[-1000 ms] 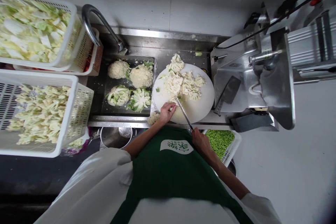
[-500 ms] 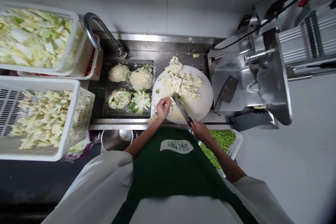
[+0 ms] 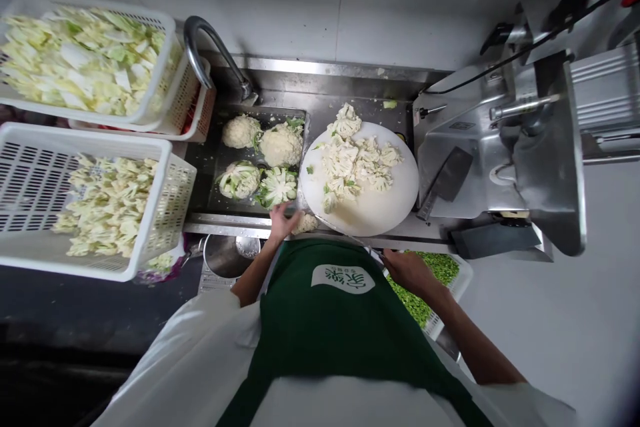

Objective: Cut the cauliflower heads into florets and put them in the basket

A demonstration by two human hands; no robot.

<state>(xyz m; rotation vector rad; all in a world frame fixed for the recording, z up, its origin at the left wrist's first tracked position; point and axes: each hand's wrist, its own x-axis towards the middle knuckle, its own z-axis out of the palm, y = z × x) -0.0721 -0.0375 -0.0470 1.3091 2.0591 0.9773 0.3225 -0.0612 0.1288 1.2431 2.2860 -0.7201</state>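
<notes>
My left hand (image 3: 283, 221) is at the sink's front edge, thumb and fingers apart. Just right of it lies a cauliflower piece (image 3: 305, 223); whether they touch I cannot tell. In my right hand (image 3: 407, 269) is a knife (image 3: 345, 233), its blade seen nearly edge-on, angled left along the front of the round white cutting board (image 3: 395, 203). Cut cauliflower florets (image 3: 353, 163) are heaped on the board's back and left part. In the sink to the left sit several cauliflower heads (image 3: 281, 145), two of them showing green leaves and stem.
White baskets hold cut cauliflower (image 3: 113, 203) and chopped cabbage (image 3: 95, 70) on the left. A faucet (image 3: 220, 47) arches behind the sink. A cleaver (image 3: 450, 177) lies on a metal slicing machine (image 3: 545, 147) at right. Chopped greens (image 3: 417, 300) fill a basket below.
My left hand has moved left and down off the board to the sink's edge. The knife has come away from the florets towards me, and my right hand is lower and further right.
</notes>
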